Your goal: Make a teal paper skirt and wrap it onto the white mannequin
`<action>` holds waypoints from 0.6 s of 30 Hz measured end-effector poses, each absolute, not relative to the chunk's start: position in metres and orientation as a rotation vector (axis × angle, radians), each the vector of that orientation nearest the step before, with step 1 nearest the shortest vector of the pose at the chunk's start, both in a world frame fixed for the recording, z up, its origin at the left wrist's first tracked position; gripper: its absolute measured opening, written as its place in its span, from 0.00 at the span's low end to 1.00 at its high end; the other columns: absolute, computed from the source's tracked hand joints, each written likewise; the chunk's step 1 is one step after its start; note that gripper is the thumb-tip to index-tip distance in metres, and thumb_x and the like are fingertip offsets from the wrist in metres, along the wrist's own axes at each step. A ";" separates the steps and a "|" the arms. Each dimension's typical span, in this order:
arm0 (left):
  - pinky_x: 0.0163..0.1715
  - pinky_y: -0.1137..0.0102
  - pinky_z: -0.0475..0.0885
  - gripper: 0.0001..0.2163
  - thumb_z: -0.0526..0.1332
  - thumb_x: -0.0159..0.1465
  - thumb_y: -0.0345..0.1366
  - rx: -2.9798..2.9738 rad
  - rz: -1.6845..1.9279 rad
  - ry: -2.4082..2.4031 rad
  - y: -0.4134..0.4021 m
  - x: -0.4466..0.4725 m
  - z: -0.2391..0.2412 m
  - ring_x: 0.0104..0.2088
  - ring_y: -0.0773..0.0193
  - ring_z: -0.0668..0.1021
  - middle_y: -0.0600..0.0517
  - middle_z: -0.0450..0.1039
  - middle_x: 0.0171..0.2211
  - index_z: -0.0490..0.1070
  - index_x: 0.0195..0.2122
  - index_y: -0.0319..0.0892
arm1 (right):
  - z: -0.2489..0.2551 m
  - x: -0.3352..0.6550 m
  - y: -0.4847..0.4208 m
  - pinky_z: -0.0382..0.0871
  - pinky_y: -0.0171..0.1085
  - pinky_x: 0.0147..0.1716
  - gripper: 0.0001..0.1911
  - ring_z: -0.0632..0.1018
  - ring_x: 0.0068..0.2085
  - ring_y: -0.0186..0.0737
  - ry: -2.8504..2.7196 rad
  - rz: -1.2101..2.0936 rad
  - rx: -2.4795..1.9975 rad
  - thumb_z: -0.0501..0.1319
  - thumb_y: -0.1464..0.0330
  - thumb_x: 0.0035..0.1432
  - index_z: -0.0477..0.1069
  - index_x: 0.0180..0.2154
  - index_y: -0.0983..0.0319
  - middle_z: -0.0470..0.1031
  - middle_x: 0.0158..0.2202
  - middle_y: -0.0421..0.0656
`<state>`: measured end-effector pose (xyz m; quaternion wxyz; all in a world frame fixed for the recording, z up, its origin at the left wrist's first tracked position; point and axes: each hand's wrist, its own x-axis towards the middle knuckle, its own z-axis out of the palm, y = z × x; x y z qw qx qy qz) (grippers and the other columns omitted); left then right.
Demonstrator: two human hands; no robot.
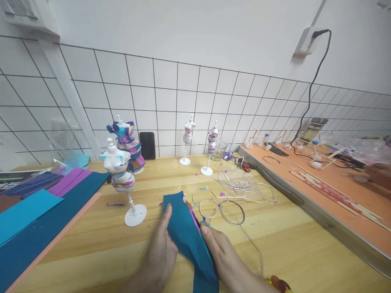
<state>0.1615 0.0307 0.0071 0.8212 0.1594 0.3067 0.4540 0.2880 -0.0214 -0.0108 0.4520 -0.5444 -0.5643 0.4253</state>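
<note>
Both my hands hold a folded piece of teal felt (186, 236) over the wooden table, low in the middle of the view. My left hand (160, 254) grips its left edge, thumb lying on top. My right hand (224, 258) pinches the right edge, where a strip of pink shows. A small white mannequin (120, 173) on a round stand is just left of the felt. A dressed mannequin (128, 144) in purple and blue stands behind it. Thin wire rings (232, 211) lie right of the felt.
Sheets of teal, blue, purple and pink felt (39, 211) cover the left side. Two more small mannequins (198, 140) and a dark phone (147, 145) stand by the tiled wall. An orange board (330, 183) with sticks lies at right, where another person's hand (378, 175) works.
</note>
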 end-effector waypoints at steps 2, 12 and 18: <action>0.44 0.61 0.71 0.18 0.60 0.58 0.42 0.381 0.967 0.653 0.034 0.161 0.008 0.45 0.53 0.76 0.45 0.77 0.42 0.70 0.48 0.40 | -0.012 0.288 -0.022 0.62 0.34 0.34 0.22 0.66 0.31 0.36 -1.419 1.051 -1.360 0.43 0.57 0.64 0.63 0.27 0.63 0.65 0.26 0.40; 0.40 0.63 0.72 0.21 0.66 0.52 0.30 0.613 1.069 0.711 0.035 0.161 -0.003 0.41 0.53 0.78 0.45 0.78 0.39 0.69 0.48 0.38 | -0.010 0.286 -0.021 0.62 0.33 0.34 0.23 0.67 0.31 0.36 -1.491 1.096 -1.340 0.42 0.56 0.65 0.66 0.29 0.64 0.68 0.29 0.42; 0.40 0.64 0.72 0.21 0.66 0.52 0.30 0.638 1.091 0.688 0.032 0.162 -0.003 0.40 0.56 0.77 0.46 0.77 0.38 0.69 0.49 0.41 | -0.007 0.286 -0.024 0.62 0.34 0.34 0.24 0.67 0.32 0.37 -1.426 1.146 -1.309 0.43 0.55 0.64 0.67 0.29 0.64 0.68 0.28 0.41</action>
